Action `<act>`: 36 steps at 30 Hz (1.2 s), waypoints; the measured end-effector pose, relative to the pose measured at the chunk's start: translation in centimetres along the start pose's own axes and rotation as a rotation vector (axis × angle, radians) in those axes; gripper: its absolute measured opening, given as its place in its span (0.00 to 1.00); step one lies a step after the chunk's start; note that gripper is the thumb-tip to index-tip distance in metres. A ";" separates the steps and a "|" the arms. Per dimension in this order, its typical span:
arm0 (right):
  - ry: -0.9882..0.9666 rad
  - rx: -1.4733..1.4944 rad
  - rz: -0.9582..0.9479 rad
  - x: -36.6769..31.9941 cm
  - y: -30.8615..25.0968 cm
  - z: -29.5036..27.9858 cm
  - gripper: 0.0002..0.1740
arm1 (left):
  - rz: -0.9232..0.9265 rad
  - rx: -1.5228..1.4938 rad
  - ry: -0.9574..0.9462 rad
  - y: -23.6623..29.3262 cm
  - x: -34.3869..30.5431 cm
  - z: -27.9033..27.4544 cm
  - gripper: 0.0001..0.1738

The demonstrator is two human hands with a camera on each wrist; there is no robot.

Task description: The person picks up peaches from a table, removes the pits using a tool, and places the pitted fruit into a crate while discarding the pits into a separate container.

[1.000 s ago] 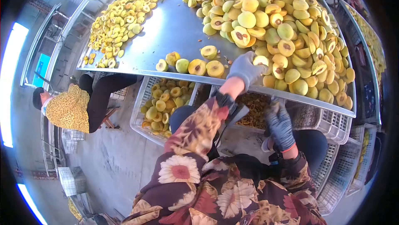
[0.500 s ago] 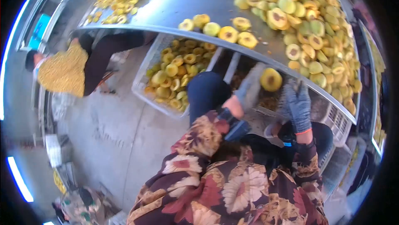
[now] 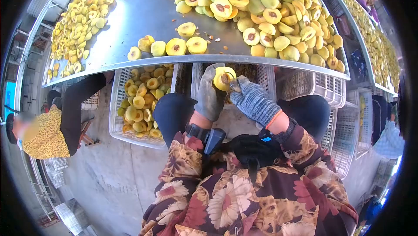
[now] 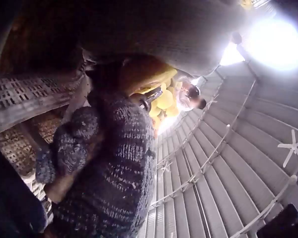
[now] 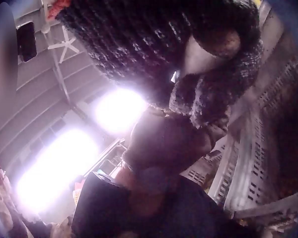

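Observation:
In the head view my left hand [image 3: 210, 96], in a grey glove, holds a yellow peach half [image 3: 221, 78] just below the table's front edge, cut face showing. My right hand [image 3: 257, 101], in a knitted grey glove, grips a small hand tool [image 3: 235, 86] whose curved metal end lies at the middle of the cut face. In the right wrist view the fingers curl round the tool's stubby, light handle [image 5: 201, 55]. From the left wrist the peach half [image 4: 145, 74] appears between the two hands, partly hidden by the knitted glove.
A metal table [image 3: 135, 27] bears a big heap of peach halves [image 3: 278, 13], a smaller heap [image 3: 80, 22] and several halves near its front edge. Below stand a crate [image 3: 114, 120] of halves, another crate [image 3: 266, 85] under the hands, and stacked crates [image 3: 328, 94]. Someone [image 3: 45, 133] sits at left.
My left hand has come down from the heap on the table with a peach half. Both hands have met over the crate, and the tool in my right hand is now at the fruit.

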State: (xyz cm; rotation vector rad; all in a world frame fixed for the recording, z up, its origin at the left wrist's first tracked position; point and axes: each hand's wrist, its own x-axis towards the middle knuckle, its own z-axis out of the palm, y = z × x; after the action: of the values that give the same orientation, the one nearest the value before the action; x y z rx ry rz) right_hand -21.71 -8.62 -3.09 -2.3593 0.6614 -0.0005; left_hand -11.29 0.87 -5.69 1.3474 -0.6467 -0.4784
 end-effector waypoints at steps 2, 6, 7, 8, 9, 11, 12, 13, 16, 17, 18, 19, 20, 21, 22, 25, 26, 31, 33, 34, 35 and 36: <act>0.006 0.015 -0.014 -0.1 0.0 0.2 0.21 | 0.004 0.066 -0.009 0.8 0.1 0.1 0.17; -0.004 0.032 -0.064 0.7 2.2 2.2 0.21 | -0.126 -0.340 0.069 -0.4 0.0 1.3 0.18; -0.020 0.025 -0.067 0.8 2.1 2.2 0.21 | -0.110 -0.324 0.080 -0.7 -0.1 1.5 0.17; -0.039 0.023 -0.040 0.7 2.0 2.1 0.22 | -0.115 -0.323 0.080 -1.2 -0.2 1.5 0.16; -0.060 0.020 -0.012 0.5 1.7 1.9 0.22 | -0.120 -0.322 0.080 -1.8 -0.4 1.4 0.15; -0.111 0.004 0.028 0.2 0.6 0.9 0.23 | -0.170 -0.349 0.058 -2.7 -0.3 0.9 0.21; -0.143 -0.006 0.042 0.1 0.2 0.5 0.24 | -0.175 -0.337 0.079 -2.9 -0.3 0.9 0.23; -0.174 -0.016 0.054 0.1 0.1 0.4 0.26 | -0.179 -0.323 0.100 -2.5 -0.3 1.0 0.25; -0.235 0.074 0.001 0.5 1.3 1.4 0.27 | -0.293 -0.406 0.145 -2.7 0.1 1.1 0.31; -0.208 0.118 -0.034 0.5 2.0 2.1 0.26 | -0.349 -0.455 0.156 -2.8 0.3 1.0 0.32; -0.179 0.163 -0.067 0.5 3.0 3.2 0.25 | -0.360 -0.443 0.156 -2.8 0.3 1.0 0.33; -0.150 0.207 -0.100 0.6 2.9 3.2 0.24 | -0.370 -0.431 0.155 -2.7 0.5 1.1 0.35; -0.158 0.172 -0.146 0.6 2.9 2.8 0.22 | -0.378 -0.422 0.156 -2.6 0.6 1.1 0.36; -0.201 0.230 -0.115 0.6 2.8 2.4 0.22 | -0.366 -0.401 0.153 -2.5 0.7 1.1 0.35; -0.243 0.288 -0.083 0.6 2.7 2.1 0.22 | -0.355 -0.380 0.150 -2.4 0.7 1.1 0.35; -0.472 0.512 0.122 0.4 1.8 -0.2 0.20 | -0.306 -0.339 0.106 -2.8 0.8 1.0 0.31; -0.567 0.594 0.209 0.3 1.1 -1.1 0.19 | -0.288 -0.330 0.086 -2.7 0.8 0.7 0.29; -0.584 0.614 0.067 0.2 2.2 -0.7 0.11 | -0.336 -0.213 0.066 -2.1 1.0 0.9 0.26; -0.578 0.697 -0.056 -0.1 3.3 -0.6 0.09 | -0.302 -0.186 0.103 -2.0 0.9 1.1 0.26; -0.584 0.745 -0.112 -0.3 3.4 -0.7 0.09 | -0.273 -0.187 0.128 -2.3 0.8 1.2 0.26; -0.603 0.803 -0.155 -0.3 3.7 -0.6 0.09 | -0.245 -0.187 0.152 -2.6 0.7 1.3 0.26; -0.613 0.814 -0.131 -0.3 3.6 -0.7 0.08 | -0.228 -0.188 0.152 -2.8 0.7 1.3 0.26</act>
State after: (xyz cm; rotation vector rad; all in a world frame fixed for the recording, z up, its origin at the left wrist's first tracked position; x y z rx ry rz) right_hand -23.73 -11.25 -4.75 -1.4869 0.1438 0.3210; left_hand -11.57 -1.01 -8.24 1.2695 -0.3152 -0.5986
